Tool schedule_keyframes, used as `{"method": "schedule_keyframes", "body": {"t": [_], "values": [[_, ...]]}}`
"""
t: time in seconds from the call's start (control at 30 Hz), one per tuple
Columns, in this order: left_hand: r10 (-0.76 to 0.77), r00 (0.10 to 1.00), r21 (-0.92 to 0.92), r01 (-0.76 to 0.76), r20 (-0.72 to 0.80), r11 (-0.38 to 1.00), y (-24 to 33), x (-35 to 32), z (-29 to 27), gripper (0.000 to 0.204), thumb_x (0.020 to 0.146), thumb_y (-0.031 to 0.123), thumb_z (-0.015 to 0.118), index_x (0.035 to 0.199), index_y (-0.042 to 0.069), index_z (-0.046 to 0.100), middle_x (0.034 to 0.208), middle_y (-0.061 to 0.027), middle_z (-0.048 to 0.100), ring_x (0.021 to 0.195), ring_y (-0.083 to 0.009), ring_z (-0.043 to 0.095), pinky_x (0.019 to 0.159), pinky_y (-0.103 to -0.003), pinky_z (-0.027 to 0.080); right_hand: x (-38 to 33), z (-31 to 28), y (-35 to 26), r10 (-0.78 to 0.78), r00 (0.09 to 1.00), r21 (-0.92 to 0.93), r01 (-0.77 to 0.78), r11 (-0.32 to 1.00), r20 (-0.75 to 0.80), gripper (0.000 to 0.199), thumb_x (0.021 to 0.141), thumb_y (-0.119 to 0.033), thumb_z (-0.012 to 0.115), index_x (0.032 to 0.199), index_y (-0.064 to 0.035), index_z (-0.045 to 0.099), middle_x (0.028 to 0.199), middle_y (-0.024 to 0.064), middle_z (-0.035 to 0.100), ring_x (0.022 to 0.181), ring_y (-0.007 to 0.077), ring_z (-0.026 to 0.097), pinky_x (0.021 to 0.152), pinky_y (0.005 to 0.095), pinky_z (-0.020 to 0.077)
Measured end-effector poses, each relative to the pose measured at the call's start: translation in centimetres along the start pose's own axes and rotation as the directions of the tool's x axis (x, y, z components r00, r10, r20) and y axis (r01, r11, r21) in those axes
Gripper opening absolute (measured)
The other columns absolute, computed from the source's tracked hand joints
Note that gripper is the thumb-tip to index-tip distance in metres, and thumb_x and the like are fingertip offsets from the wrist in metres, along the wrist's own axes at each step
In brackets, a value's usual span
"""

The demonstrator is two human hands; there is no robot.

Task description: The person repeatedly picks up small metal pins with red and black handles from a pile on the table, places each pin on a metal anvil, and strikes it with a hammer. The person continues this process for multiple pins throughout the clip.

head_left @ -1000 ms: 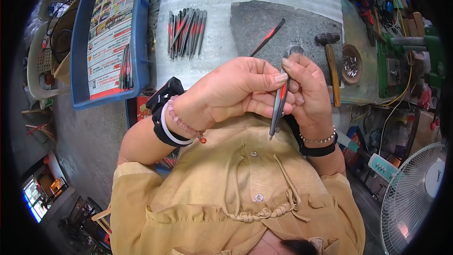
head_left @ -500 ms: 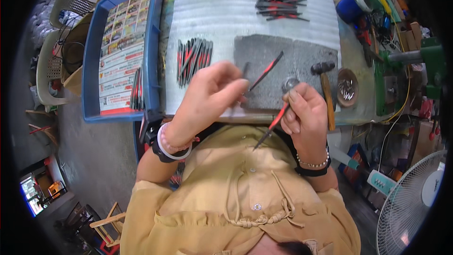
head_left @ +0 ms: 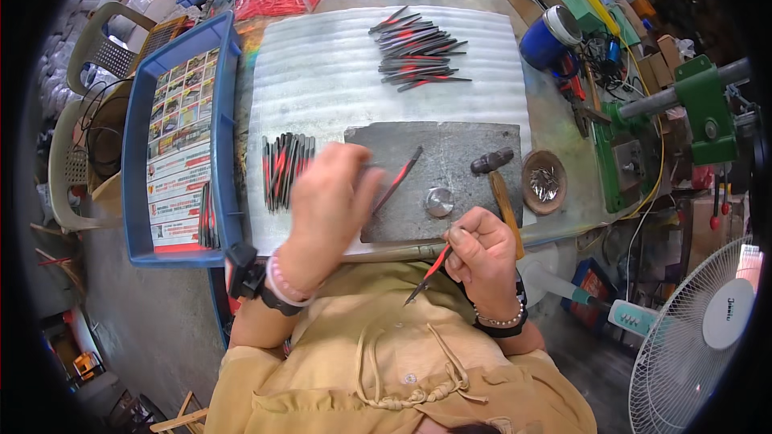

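Right hand (head_left: pixel 486 247) pinches slim red-black tool (head_left: pixel 434 268) at one end — probably keeps tip clear; left hand (head_left: pixel 328 202) blurred — can't tell fingers.

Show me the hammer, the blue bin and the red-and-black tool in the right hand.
Hammer (head_left: pixel 504 201): head view, on its wooden handle.
Blue bin (head_left: pixel 226 153): head view, on its right-hand wall.
Red-and-black tool (head_left: pixel 435 266): head view, on its red middle section.

Bright light is washing the mat (head_left: pixel 322 64) beyond the slab (head_left: pixel 434 169); at the slab's left edge, the left hand (head_left: pixel 331 199) is blurring; far around it, fisheye darkness is ringing everything.
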State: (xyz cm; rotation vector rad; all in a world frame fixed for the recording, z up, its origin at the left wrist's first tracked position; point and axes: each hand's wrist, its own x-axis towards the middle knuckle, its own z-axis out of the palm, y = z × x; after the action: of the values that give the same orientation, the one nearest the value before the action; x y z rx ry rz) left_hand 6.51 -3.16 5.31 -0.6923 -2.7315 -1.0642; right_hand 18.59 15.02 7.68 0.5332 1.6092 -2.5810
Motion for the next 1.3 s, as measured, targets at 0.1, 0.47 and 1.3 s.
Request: {"method": "schedule_keyframes", "body": {"t": [0.1, 0.47, 1.3], "values": [[0.078, 0.991, 0.028, -0.081, 0.108, 0.996, 2.7, 0.9, 2.2, 0.029, 0.078, 0.021, 0.076, 0.094, 0.004, 0.059, 0.09, -0.0143, 0.061, 0.081, -0.0343, 0.061, 0.07, -0.043, 0.051, -0.3, -0.2, 0.0, 0.016, 1.0, -0.04, -0.015, 0.999, 0.02, 0.013, 0.096, -0.009, 0.059, 0.086, -0.0043, 0.051, 0.062, -0.0026, 0.051, 0.049, 0.0014, 0.04, 0.043, 0.0184, 0.0292], [-0.11, 0.952, -0.357, 0.213, 0.286, 0.909, 2.3, 1.9, 1.1, 0.011, 0.087, 0.007, 0.068, 0.087, 0.0, 0.06, 0.076, -0.0068, 0.065, 0.069, -0.0156, 0.063, 0.06, -0.028, 0.05, -0.3, -0.3, -0.6, -0.037, 0.998, 0.002, 0.037, 0.999, 0.057, 0.008, 0.094, -0.007, 0.059, 0.089, -0.003, 0.055, 0.062, -0.0001, 0.054, 0.047, 0.0023, 0.041, 0.042, 0.0192, 0.0314], [-0.001, 0.809, -0.736, 0.535, 0.588, 0.416, 4.4, -3.8, -1.7, 0.008, 0.09, -0.003, 0.065, 0.09, -0.002, 0.057, 0.084, -0.0029, 0.067, 0.082, -0.0056, 0.062, 0.07, -0.022, 0.052, -0.1, 1.0, 0.7, -0.344, 0.936, -0.382, 0.346, 0.857, 0.076, 0.009, 0.09, -0.004, 0.066, 0.085, 0.0003, 0.06, 0.062, 0.001, 0.061, 0.055, 0.0013, 0.057, 0.048, 0.0199, 0.0417]]}}
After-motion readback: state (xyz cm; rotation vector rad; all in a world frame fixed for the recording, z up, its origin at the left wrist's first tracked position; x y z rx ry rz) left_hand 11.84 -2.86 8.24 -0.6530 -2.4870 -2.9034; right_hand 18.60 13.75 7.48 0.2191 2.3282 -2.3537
